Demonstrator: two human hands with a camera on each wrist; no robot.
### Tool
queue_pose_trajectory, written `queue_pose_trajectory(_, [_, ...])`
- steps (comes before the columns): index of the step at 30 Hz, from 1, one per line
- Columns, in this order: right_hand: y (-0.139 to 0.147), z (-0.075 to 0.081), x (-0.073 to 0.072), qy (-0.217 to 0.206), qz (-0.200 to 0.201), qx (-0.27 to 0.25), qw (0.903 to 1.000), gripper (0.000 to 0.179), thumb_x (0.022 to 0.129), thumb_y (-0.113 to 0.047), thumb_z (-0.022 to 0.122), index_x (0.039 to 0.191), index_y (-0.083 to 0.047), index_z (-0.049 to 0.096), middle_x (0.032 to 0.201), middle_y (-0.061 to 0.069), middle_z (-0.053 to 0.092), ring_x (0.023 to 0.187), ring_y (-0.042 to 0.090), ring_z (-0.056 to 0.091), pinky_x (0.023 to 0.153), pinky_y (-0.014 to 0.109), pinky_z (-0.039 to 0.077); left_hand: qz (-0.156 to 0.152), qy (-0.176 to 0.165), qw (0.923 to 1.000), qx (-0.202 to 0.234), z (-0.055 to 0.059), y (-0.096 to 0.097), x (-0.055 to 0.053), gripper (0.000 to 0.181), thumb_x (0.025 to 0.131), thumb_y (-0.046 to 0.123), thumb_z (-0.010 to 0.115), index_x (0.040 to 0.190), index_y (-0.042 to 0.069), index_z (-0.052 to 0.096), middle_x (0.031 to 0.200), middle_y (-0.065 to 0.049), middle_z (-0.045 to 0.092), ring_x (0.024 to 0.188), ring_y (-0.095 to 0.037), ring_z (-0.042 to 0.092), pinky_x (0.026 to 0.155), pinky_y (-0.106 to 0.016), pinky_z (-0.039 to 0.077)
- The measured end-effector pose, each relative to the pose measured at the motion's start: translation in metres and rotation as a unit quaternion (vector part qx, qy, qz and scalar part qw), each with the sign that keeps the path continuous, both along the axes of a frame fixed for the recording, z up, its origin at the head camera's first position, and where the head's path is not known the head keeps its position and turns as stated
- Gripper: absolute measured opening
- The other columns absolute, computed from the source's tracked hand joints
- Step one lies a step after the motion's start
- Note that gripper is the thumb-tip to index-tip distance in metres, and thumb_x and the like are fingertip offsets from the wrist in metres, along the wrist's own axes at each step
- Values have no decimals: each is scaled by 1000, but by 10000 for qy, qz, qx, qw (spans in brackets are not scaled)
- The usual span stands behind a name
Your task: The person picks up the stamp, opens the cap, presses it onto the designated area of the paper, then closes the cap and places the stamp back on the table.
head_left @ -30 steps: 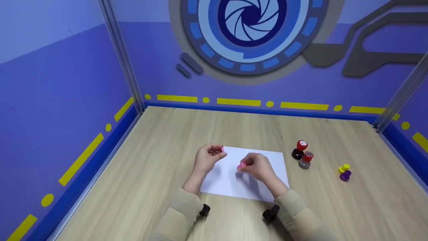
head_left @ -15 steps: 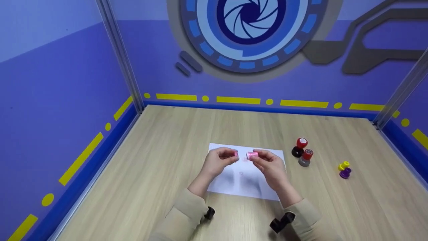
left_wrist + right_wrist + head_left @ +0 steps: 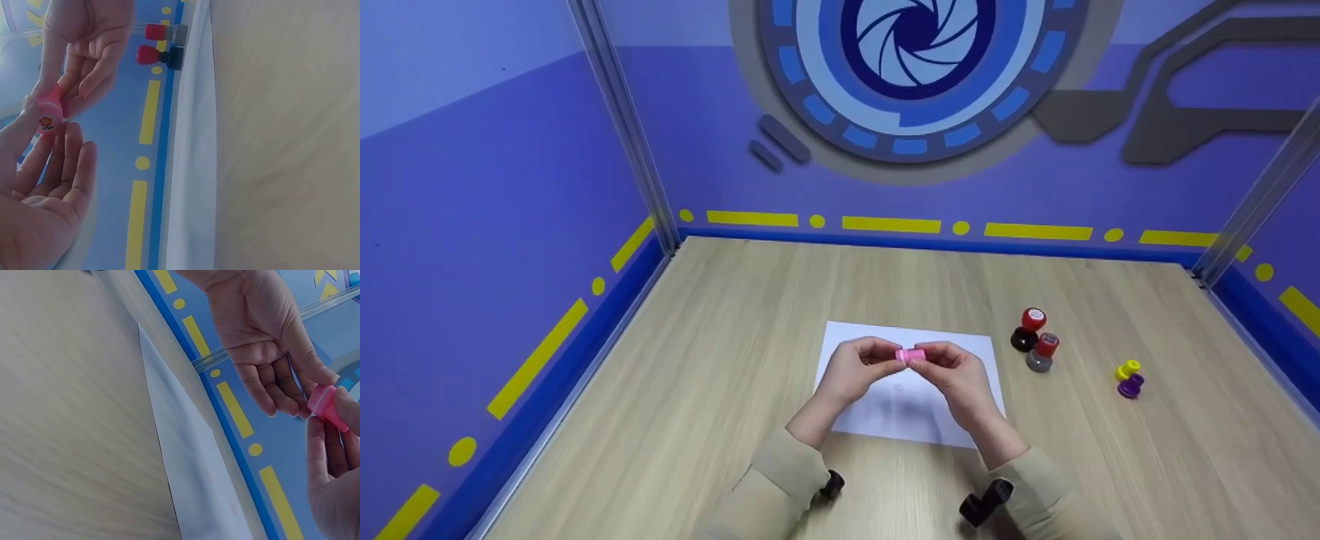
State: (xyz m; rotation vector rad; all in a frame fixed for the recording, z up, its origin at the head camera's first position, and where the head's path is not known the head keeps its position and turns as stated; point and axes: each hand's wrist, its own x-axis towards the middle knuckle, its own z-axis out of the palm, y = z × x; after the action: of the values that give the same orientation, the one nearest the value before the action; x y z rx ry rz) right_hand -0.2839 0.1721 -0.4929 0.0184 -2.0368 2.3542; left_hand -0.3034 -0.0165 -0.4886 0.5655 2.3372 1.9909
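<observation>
Both hands meet above a white sheet of paper (image 3: 870, 416) that bears a faint reddish print. Between them is a small pink stamp (image 3: 911, 355), lying sideways with its cap against the body. My left hand (image 3: 846, 375) pinches the cap end with thumb and fingers. The narrower handle end is pinched by my right hand (image 3: 958, 381). In the left wrist view, a flower picture shows on the end of the stamp (image 3: 48, 121). The right wrist view shows a pale line round the stamp (image 3: 323, 405) where cap and body meet.
Right of the paper stand a red-and-black stamp (image 3: 1033, 319) and a red-and-grey stamp (image 3: 1042, 352). Farther right are a yellow stamp (image 3: 1128, 370) and a purple stamp (image 3: 1131, 386). Painted walls (image 3: 510, 225) enclose the wooden table (image 3: 720, 315) at the sides and back.
The right hand has lifted the pink stamp off the paper and turned it sideways. Left hand and cap have moved right, and the cap now touches the stamp.
</observation>
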Motion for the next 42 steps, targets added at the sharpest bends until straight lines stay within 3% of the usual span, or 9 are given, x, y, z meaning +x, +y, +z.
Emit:
queue_pose_trajectory(13, [4,1,-1,115,-80,353,9993,26,87,3,78,112,7,70,96,3,74,91,14,69,85,23,61,-75,-56,9999,-115,0,0,0,30,88,14,83,114,3,76,108,-15,78,94,-16,74,82,-23,62])
queue_pose_trajectory(17, [12,8,-4,64,-275,493,9984,26,88,2,77,113,7,70,93,0,73,89,12,69,85,22,60,-32,-182,9948,-1005,2,-7,-4,44,89,16,82,128,0,69,118,-19,75,109,-29,73,96,-36,60])
queue_pose_trajectory(20, [23,16,-5,81,-379,527,9979,26,90,1,76,114,6,70,92,-2,74,88,12,69,82,22,59,178,-151,9688,-2468,0,-16,-5,56,88,19,83,134,-4,63,132,-22,68,127,-35,64,111,-44,51])
queue_pose_trajectory(23, [36,24,-5,140,-429,689,9966,28,90,-2,77,116,6,70,93,-4,75,88,13,70,80,22,59,155,-82,9159,-4011,-3,-23,-4,69,87,23,84,142,-7,55,148,-25,56,144,-38,49,122,-47,38])
queue_pose_trajectory(26, [50,34,-4,247,-460,978,9938,32,91,-8,79,119,4,69,94,-8,75,91,11,70,82,20,59,-66,-114,8750,-4839,-6,-26,-3,78,89,24,82,149,-8,46,158,-27,43,153,-39,36,128,-45,30])
queue_pose_trajectory(28, [59,40,-4,359,-532,1088,9920,34,90,-7,79,120,6,68,93,-11,75,90,9,70,85,19,59,-182,-163,8576,-5137,-7,-26,-3,79,90,25,81,151,-7,43,162,-26,37,155,-37,32,129,-44,27])
queue_pose_trajectory(34, [95,60,0,408,-714,2384,9677,38,90,-16,82,119,5,69,98,-3,73,85,8,65,76,16,57,-330,-232,8450,-5333,-8,-26,-3,79,90,27,81,152,-6,43,165,-26,32,156,-37,30,129,-43,27])
queue_pose_trajectory(38, [127,70,5,-184,-630,3761,9243,46,89,-31,83,119,1,68,110,15,71,90,19,61,73,20,53,-362,-281,8485,-5271,-8,-27,-2,78,91,25,80,153,-6,42,165,-26,31,156,-38,29,129,-44,27])
queue_pose_trajectory(42, [154,66,4,-751,-719,4450,8894,45,88,-28,83,116,3,67,113,24,68,98,31,60,78,33,52,-385,-251,8485,-5273,-8,-28,-2,78,91,25,80,152,-6,42,165,-27,31,156,-38,30,129,-45,27])
